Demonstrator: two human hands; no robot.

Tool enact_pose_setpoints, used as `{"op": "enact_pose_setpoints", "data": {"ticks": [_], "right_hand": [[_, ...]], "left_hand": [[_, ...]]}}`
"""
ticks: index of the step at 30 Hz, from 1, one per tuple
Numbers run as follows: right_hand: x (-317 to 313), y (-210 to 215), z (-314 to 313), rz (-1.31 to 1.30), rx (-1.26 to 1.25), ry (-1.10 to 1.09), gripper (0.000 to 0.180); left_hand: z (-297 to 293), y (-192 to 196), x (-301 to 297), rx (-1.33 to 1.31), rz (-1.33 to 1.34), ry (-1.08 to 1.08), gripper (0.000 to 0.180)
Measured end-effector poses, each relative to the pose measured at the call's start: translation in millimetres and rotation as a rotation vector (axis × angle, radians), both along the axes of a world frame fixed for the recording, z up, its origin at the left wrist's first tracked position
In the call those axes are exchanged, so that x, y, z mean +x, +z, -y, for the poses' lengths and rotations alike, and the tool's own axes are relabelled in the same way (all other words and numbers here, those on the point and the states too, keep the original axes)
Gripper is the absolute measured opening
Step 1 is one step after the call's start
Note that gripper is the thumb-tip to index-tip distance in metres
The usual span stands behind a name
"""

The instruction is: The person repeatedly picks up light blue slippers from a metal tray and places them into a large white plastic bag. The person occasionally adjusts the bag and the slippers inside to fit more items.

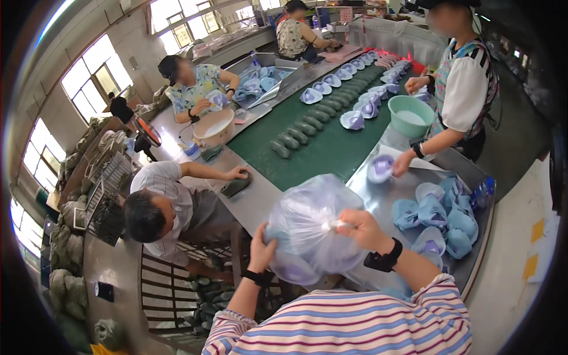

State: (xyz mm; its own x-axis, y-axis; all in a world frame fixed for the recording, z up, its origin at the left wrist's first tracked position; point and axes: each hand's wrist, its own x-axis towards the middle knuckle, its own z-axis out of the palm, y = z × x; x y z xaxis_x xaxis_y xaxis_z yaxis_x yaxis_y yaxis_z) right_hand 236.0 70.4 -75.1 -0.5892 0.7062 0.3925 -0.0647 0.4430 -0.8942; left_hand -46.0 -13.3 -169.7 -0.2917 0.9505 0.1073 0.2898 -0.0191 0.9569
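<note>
In front of my chest I hold a clear plastic bag [307, 210], bulging with lavender and pale blue pieces. Its gathered neck is pinched in the fingers of my right hand [363, 231]. Against the bag's left side presses my left hand [260, 253], its fingers partly hidden by the plastic. To the right, a pile of light blue fabric pieces [457, 222] with lavender parts lies in a metal tray [482, 242]. Beyond the bag, a green conveyor belt [260, 141] carries rows of dark green shoe lasts [313, 122] and lavender-and-blue pieces [352, 120].
At right, a person [464, 89] holds a lavender piece [381, 168] beside a green basin [411, 115]. A person [157, 207] at left touches a dark last [236, 184]. Two others work farther back. A barred crate [168, 284] of lasts stands low at left.
</note>
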Motion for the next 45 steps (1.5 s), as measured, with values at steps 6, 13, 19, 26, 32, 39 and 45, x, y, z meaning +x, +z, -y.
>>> {"op": "enact_pose_setpoints", "data": {"ticks": [6, 13, 19, 26, 32, 39, 45], "right_hand": [[18.7, -56.0, 18.6, 0.603, 0.000, 0.109, 0.022], [17.2, -93.4, 7.7, 0.384, -0.196, -0.039, 0.030], [31.5, -21.5, 42.0, 0.343, -0.364, 0.129, 0.023], [28.9, -0.5, 27.1, -0.257, -0.701, 0.576, 0.039], [40.9, -98.0, 16.0, 0.899, 0.387, -0.241, 0.048], [41.8, -99.6, -5.3, 0.663, 0.625, -0.480, 0.025], [114.4, -78.0, -68.0, 0.482, 0.399, -1.058, 0.021]], "left_hand": [[-18.9, 40.5, 23.6, 0.249, -0.593, -0.175, 0.051], [-46.6, -10.9, 128.9, 0.298, -0.525, -0.590, 0.049], [-51.7, -17.3, 129.6, 0.259, -0.478, -0.475, 0.026], [-59.6, -30.2, 110.6, 0.248, -0.509, -0.300, 0.029], [-31.4, -10.3, 125.9, 0.314, -0.541, -0.337, 0.025], [-53.6, -6.9, 126.0, -0.086, -0.644, -0.451, 0.030], [-45.4, 63.5, 67.6, 0.343, -0.528, -0.024, 0.017]]}}
